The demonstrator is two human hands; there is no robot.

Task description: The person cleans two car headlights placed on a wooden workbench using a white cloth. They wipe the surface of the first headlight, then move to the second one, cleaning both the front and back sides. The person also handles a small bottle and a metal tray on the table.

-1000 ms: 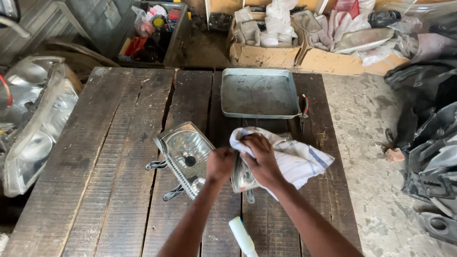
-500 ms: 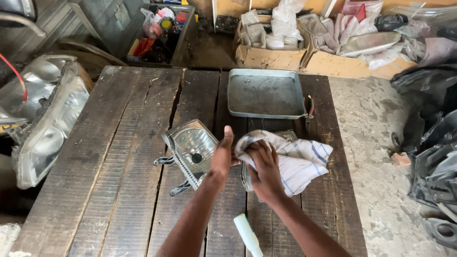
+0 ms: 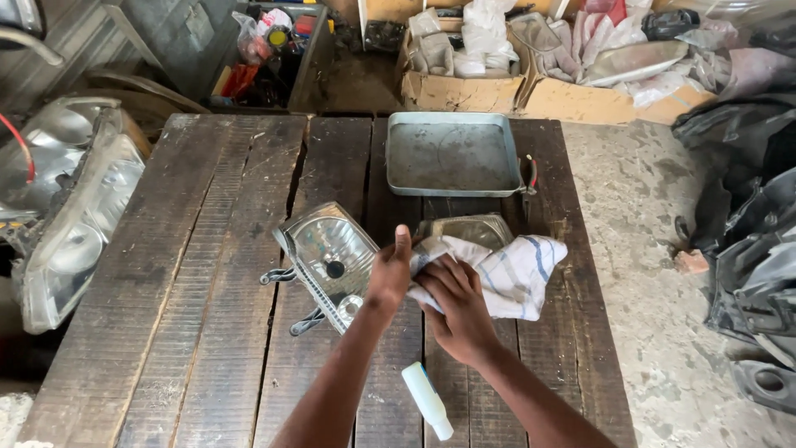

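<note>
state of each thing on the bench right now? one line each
left hand: on the edge of the headlight lens, thumb up
right hand: pressing the cloth down
cloth: white with blue stripes, crumpled, draped over the lens
headlight lens: mostly covered by the cloth
headlight housing: lying tilted, reflector facing up
metal tray: flat, dirty, nothing in it
white bottle: lying on its side
wooden table: worn, dusty planks

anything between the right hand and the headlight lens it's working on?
Yes: the white cloth with blue stripes. The right hand presses on it, and the cloth covers the clear lens beneath. The left hand rests bare between lens and reflector housing.
</note>
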